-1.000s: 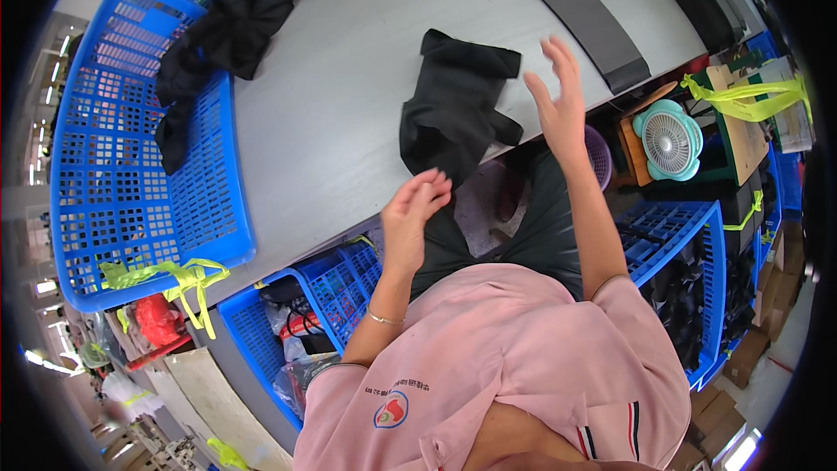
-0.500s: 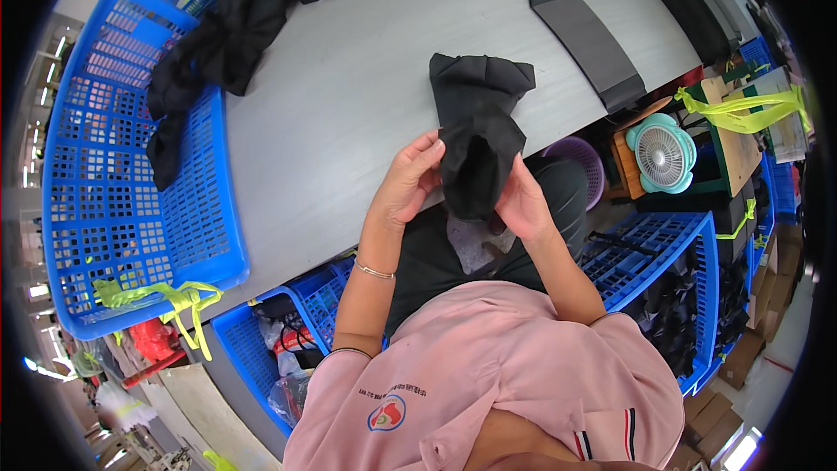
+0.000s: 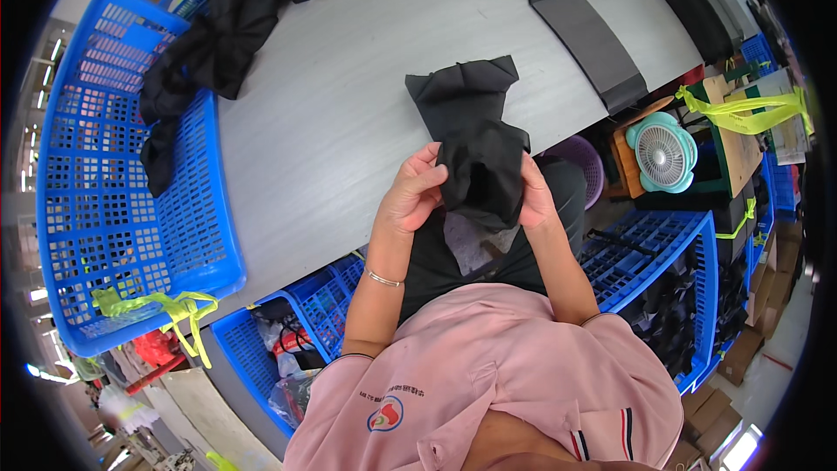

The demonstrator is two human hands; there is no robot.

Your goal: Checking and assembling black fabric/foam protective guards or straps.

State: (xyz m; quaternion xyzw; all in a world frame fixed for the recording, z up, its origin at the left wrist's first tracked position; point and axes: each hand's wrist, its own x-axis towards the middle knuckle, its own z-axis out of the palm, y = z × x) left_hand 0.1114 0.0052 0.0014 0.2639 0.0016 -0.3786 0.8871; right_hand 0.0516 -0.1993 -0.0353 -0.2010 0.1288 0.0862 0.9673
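A black fabric piece (image 3: 475, 135), shaped like a tube or sleeve, hangs between my hands at the near edge of the grey table (image 3: 349, 113). Its near end gapes with a dark opening toward me, while the far end lies flatter on the tabletop. My left hand (image 3: 416, 189) pinches the cloth's left side, thumb uppermost. On the opposite side my right hand (image 3: 534, 193) grips the rim, its fingers partly hidden behind the cloth.
At left stands a blue plastic basket (image 3: 228, 249) with black cloth (image 3: 240, 35) draped over its edge. A flat black-grey panel (image 3: 586, 44) lies at the far right. Beside the table are a teal fan (image 3: 663, 152), a purple bin (image 3: 589, 170) and another blue crate (image 3: 703, 296).
The fabric's far end has swung left and its near end has shifted slightly toward me and right. Both hands keep their hold and have come a little nearer.
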